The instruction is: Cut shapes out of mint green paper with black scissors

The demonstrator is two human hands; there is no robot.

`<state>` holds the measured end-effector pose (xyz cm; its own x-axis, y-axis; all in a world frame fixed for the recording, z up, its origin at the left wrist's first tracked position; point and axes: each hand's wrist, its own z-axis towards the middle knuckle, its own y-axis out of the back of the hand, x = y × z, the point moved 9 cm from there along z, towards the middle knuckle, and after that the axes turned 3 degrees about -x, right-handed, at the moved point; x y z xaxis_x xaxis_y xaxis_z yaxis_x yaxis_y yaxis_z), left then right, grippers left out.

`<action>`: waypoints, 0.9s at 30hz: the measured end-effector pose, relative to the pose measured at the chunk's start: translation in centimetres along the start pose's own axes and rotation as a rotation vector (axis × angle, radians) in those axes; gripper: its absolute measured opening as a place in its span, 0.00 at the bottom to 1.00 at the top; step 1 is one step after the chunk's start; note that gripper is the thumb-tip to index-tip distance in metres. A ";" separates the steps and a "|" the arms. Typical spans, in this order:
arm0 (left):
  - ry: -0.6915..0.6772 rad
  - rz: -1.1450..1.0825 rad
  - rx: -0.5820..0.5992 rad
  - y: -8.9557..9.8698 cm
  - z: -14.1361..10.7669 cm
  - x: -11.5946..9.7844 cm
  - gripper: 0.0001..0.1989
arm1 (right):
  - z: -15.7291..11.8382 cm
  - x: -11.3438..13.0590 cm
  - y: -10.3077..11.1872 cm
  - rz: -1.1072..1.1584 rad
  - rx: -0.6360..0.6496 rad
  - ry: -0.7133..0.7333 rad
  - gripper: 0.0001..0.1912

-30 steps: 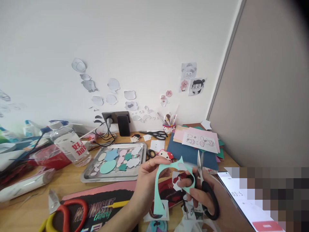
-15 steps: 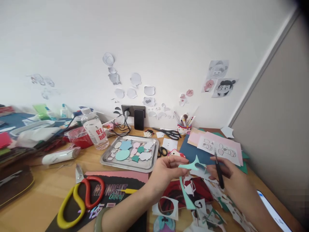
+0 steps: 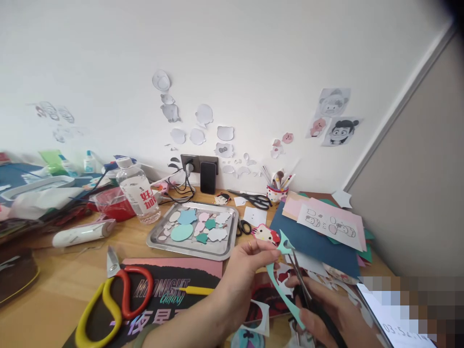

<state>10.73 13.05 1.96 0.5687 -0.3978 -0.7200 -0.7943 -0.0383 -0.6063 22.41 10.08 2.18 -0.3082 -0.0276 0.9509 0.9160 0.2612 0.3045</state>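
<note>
Wooden desk (image 3: 126, 239), white wall (image 3: 253, 58), mint paper (image 3: 285, 245)

Pale corner with a wooden desk (image 3: 78, 263) under a plain white wall (image 3: 239, 48)
The wall fills the upper view, dotted with pale paper cut-outs (image 3: 204, 115) at left and centre, while printed cartoon sheets (image 3: 335, 104) hang to the right; low down, just above the desk, sits a dark socket panel (image 3: 195, 166). On the right a slanting light trim strip (image 3: 400, 102) divides the white from a smooth grey-beige panel (image 3: 420, 193). The desk's light brown grain runs back to the wall. Light is soft and diffuse, the wall palest mid-view and greyer toward the upper left
</note>
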 end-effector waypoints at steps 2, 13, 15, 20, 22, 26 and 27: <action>0.041 -0.006 0.010 -0.3 -0.3 0.7 0.10 | 0.1 0.7 -0.7 -0.002 0.101 0.041 0.17; 0.122 0.050 0.046 -0.8 -1.3 2.0 0.11 | 0.0 2.0 -0.4 -0.036 0.107 0.128 0.21; 0.142 0.061 0.047 -0.8 -1.3 2.2 0.11 | 0.1 2.1 -0.5 0.001 0.126 0.128 0.22; 0.133 0.066 0.054 -0.7 -1.0 2.2 0.11 | 0.3 1.7 -0.8 0.023 0.179 0.107 0.23; 0.122 0.060 0.059 -0.8 -0.9 2.0 0.11 | 0.3 1.3 -0.9 -0.002 0.199 0.095 0.22; 0.098 -0.001 0.099 -1.1 -1.0 1.5 0.10 | -0.1 0.7 0.2 -0.063 0.093 0.069 0.21; 0.094 -0.012 0.112 -1.2 -1.0 1.4 0.09 | -0.2 0.7 0.4 -0.062 0.067 0.064 0.21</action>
<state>12.31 11.62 2.02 0.5514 -0.4820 -0.6810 -0.7559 0.0567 -0.6522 22.58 10.00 3.00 -0.3448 -0.1064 0.9326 0.8757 0.3213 0.3604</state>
